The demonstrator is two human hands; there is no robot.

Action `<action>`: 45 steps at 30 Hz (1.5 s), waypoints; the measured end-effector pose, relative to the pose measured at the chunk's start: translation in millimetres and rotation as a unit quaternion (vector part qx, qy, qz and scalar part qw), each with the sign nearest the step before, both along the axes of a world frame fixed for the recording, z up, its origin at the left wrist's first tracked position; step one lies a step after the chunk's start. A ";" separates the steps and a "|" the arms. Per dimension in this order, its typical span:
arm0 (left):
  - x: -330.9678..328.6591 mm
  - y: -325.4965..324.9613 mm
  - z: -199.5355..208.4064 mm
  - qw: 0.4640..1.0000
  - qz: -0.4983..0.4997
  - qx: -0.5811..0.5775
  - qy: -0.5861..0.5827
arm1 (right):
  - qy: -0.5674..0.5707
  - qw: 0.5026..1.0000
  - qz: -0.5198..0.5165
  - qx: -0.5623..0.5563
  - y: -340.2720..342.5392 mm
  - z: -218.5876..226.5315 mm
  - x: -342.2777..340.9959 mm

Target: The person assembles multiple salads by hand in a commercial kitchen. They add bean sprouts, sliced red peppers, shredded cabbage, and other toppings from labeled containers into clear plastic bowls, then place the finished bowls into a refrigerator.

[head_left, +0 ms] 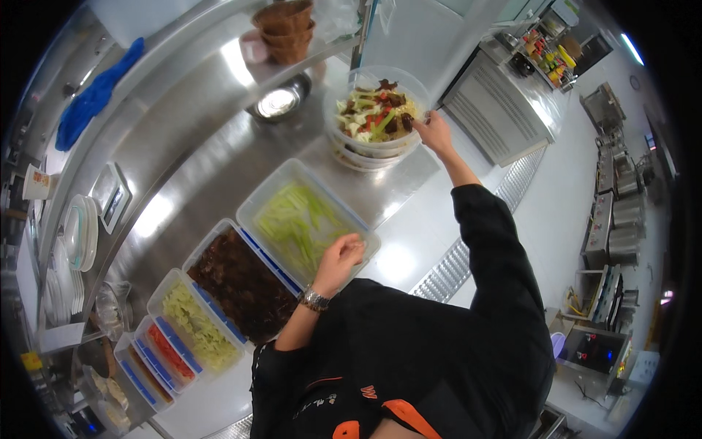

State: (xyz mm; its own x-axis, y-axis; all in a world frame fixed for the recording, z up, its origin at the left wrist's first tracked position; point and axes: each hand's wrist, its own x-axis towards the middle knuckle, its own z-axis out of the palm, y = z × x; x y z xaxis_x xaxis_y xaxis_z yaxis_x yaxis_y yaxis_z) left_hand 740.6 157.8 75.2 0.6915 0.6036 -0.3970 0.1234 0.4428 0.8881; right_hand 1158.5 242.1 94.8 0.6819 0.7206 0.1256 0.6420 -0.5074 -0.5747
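Note:
A round clear plastic bowl sits on top of a stack of similar bowls at the far end of the steel counter. In it lie mixed vegetables: pale cabbage, green celery strips, red pieces and dark wood ear. My right hand is closed at the bowl's right rim, fingers over the edge. Nearer to me, my left hand, wearing a metal watch, hangs over the near right corner of a clear tub of light green celery strips. Its fingers are curled in, hiding whatever they hold.
Leftward stand more tubs, with dark wood ear, chopped cabbage and red strips. A shelf runs along the counter's far side, with brown pots, a blue cloth and plates. A steel cabinet stands beyond.

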 end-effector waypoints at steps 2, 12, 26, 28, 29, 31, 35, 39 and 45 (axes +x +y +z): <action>-17.0 -11.8 -10.1 1.000 0.018 -0.010 -0.019 | 0.007 1.000 -0.009 0.001 -3.1 -14.5 0.1; -34.8 44.2 -1.0 0.991 0.118 0.066 -0.025 | 0.115 0.993 -0.006 -0.009 -16.0 -30.7 17.6; 161.0 217.9 -71.0 0.931 0.361 -0.037 0.050 | 0.481 0.874 0.017 0.065 5.9 -88.0 151.6; 177.8 240.7 -102.7 0.911 0.396 -0.079 0.082 | 0.499 0.865 0.041 0.018 19.3 -109.4 160.7; 185.1 254.7 -111.5 0.907 0.401 -0.093 0.090 | 0.522 0.852 0.040 0.003 27.2 -117.5 162.0; 199.4 264.0 -125.6 0.886 0.439 -0.143 0.030 | 0.570 0.820 0.042 -0.031 42.1 -130.7 157.9; 208.1 262.8 -123.0 0.879 0.199 0.280 0.331 | 0.619 0.775 0.088 -0.093 72.0 -142.2 153.7; 195.2 262.6 -134.2 0.717 0.036 0.520 0.463 | 0.673 0.728 0.110 -0.068 86.5 -149.7 157.3; 194.5 277.8 -181.0 0.946 0.273 -0.162 -0.059 | 0.748 0.651 0.130 0.019 91.3 -158.5 142.7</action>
State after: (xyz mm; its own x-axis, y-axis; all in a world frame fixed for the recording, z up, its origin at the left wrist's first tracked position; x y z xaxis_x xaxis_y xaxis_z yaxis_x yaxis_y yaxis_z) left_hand 935.1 435.7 -105.8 0.3625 0.7442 -0.5611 -0.2947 0.6627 0.6885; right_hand 1301.2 333.4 -63.6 -0.0829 0.8515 -0.5177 -0.5878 -0.4613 -0.6646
